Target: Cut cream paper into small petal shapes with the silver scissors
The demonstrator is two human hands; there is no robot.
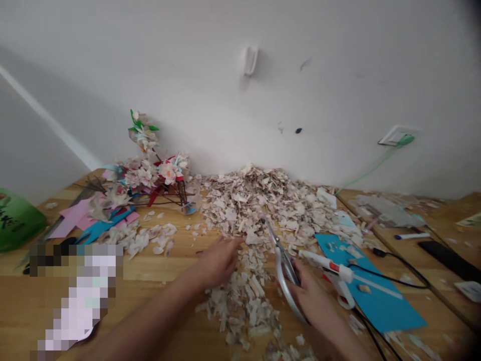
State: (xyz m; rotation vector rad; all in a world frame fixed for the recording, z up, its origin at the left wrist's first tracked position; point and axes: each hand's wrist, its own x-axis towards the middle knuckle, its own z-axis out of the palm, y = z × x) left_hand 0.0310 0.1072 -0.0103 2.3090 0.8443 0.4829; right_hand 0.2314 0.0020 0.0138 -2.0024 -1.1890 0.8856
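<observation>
A: What surrounds the hands?

B: A wooden table (161, 281) against a white wall. A wide heap of pale scraps (255, 200) fills the middle and spills toward the viewer. To the left stands a bunch of paper flowers (150, 173) over pink and blue sheets (80, 215), with a green object (17, 220) at the far left edge. To the right, a white glue gun (330, 264) lies on a blue sheet (391, 301), its black cord (406, 265) trailing off. Beyond it lie a marker (411, 235) and a flat black object (449, 258).

A: And the hands?

B: The left hand (218, 260) lies low on the near edge of the scraps, fingers stretched forward. The right hand (313, 296) is closed around the handles of the scissors (283, 260). Their blades are nearly together and point away into the heap, just beside the glue gun.

A: Anything hard to make out?

B: The left hand is blurred and its fingertips sink among the scraps, so I cannot tell whether it pinches a piece. The right hand covers most of the scissor handles. A pixelated patch hides the lower left of the table. The green object is cut off by the frame. On the wall, a small hook (250, 60) and a socket (394, 135) with a green cable (364, 173) are visible but soft.
</observation>
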